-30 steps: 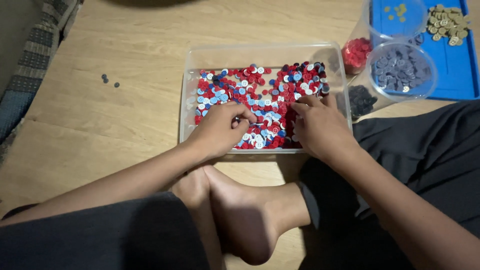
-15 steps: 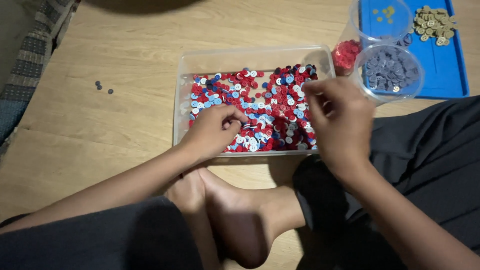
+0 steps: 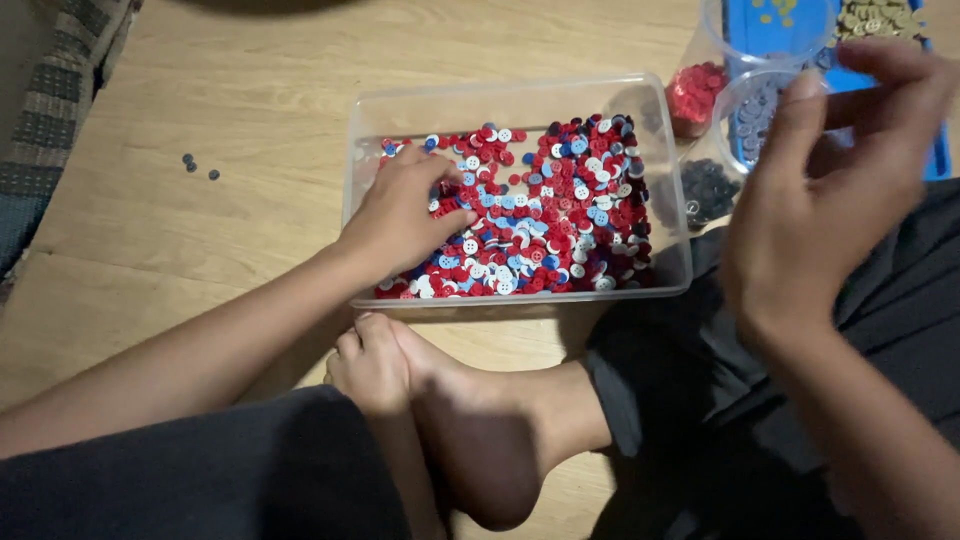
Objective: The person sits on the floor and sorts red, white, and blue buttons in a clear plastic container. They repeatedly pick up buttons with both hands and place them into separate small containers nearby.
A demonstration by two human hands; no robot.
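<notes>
A person seated on a wooden floor (image 3: 200, 120) works over a clear plastic box (image 3: 500, 100) filled with red, white and blue buttons (image 3: 560, 210). The left hand (image 3: 405, 215) rests inside the box on the left part of the pile, palm down, fingers curled loosely onto the buttons; whether it grips any cannot be told. The right hand (image 3: 830, 180) is raised clear of the box, to its right, above a clear cup of dark blue buttons (image 3: 750, 115), with thumb and fingers drawn together as in a pinch; whatever lies between them is too blurred to make out. Beside that cup stand a cup of red buttons (image 3: 695, 95) and a heap of black buttons (image 3: 708, 188), close against the box's right wall. A blue tray (image 3: 940, 160) behind them carries tan buttons (image 3: 875, 18). Three dark buttons (image 3: 197, 165) lie loose on the floor well left of the box. A bare foot (image 3: 450, 400) is tucked just in front of the box
</notes>
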